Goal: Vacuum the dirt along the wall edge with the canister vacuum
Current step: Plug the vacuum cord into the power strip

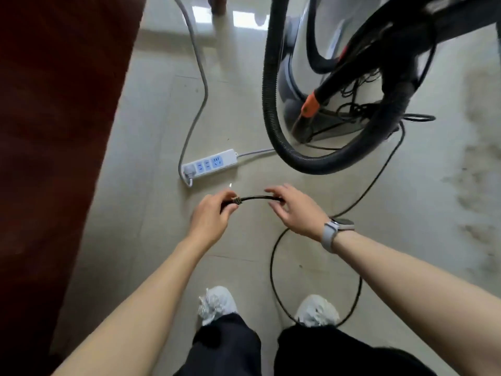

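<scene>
Here black cord point(256, 198) pinched between both hands' fingers point(229, 210).

Both bare forearms reach forward, left hand point(212, 213) curled in a pinch, right hand point(294, 210) with loosely spread fingers.

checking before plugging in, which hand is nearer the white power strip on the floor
Left. The left hand, gripping the black cord's plug end, sits just below the white power strip; the right hand holds the cord farther right.
</scene>
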